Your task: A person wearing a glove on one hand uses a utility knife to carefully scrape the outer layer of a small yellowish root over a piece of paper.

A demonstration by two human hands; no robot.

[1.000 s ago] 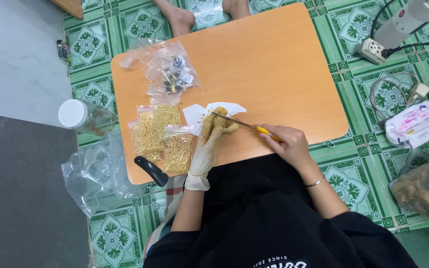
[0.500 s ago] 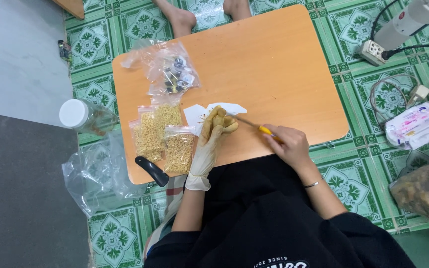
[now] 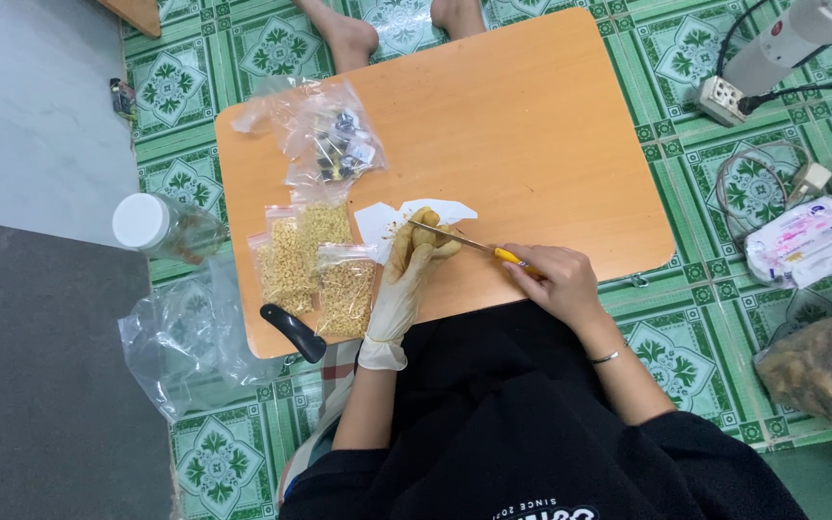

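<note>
Orange wooden table on green patterned tile floor. Three small zip bags of yellowish bits at table's left edge, clear bag of dark small parts above them. Black handle beside bags. White-lidded jar, crumpled clear plastic bag, power strip, tissue pack on floor.

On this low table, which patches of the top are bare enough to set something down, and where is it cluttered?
The table is bare across its far and right parts, from the clear bag of small dark items to the right edge. The near-left is crowded: bags of yellow bits, a black handle, white paper, the gloved left hand and the right hand with a knife.
</note>
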